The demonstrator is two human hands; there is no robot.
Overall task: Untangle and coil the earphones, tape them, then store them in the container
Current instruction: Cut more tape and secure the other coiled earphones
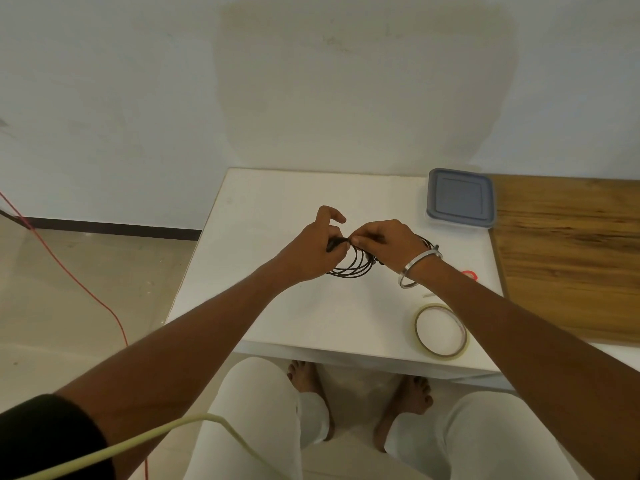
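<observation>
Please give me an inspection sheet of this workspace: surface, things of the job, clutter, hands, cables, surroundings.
Surface: white table; wooden board at its right.
Job's things: black earphones coiled in loops, held above the table; tape roll flat near the front edge; lidded container at the back right.
Clutter: small red item, partly hidden by the right wrist.
Hands: left hand and right hand both pinch the coil at its top.
Cables: red cable on the floor; pale cable over the left arm.
Surroundings: plain wall, tiled floor.
</observation>
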